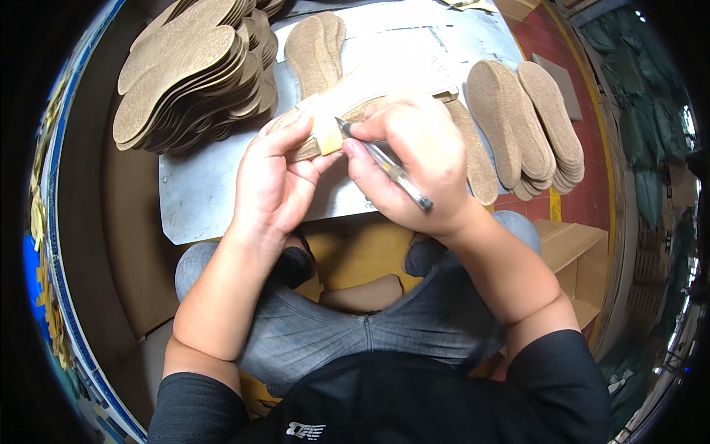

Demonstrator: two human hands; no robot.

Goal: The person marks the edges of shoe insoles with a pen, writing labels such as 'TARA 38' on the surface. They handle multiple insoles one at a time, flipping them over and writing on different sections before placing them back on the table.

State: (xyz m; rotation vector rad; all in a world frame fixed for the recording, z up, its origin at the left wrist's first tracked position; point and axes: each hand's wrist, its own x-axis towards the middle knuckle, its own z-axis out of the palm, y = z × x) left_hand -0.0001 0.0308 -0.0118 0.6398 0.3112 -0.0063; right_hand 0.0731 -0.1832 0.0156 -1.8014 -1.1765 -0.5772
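My left hand [277, 174] grips a small bundle of brown insoles [302, 152], with the thumb on top and the fingers underneath. A pale yellow paper band [326, 133] lies across the bundle. Held in my right hand [414, 159] is a pen [399, 180] with a clear barrel and dark end, its tip at the yellow band. Bright glare washes out the surface just beyond my hands. Behind the bundle, a pair of brown insoles [312, 52] rests on the grey table [203, 194].
Tall piles of insoles [177, 81] crowd the table's left side. More insole stacks [510, 122] stand along the right edge, beside a single insole [473, 159]. An open cardboard box [573, 255] sits on the floor at right. Green sacks [640, 96] line the far right.
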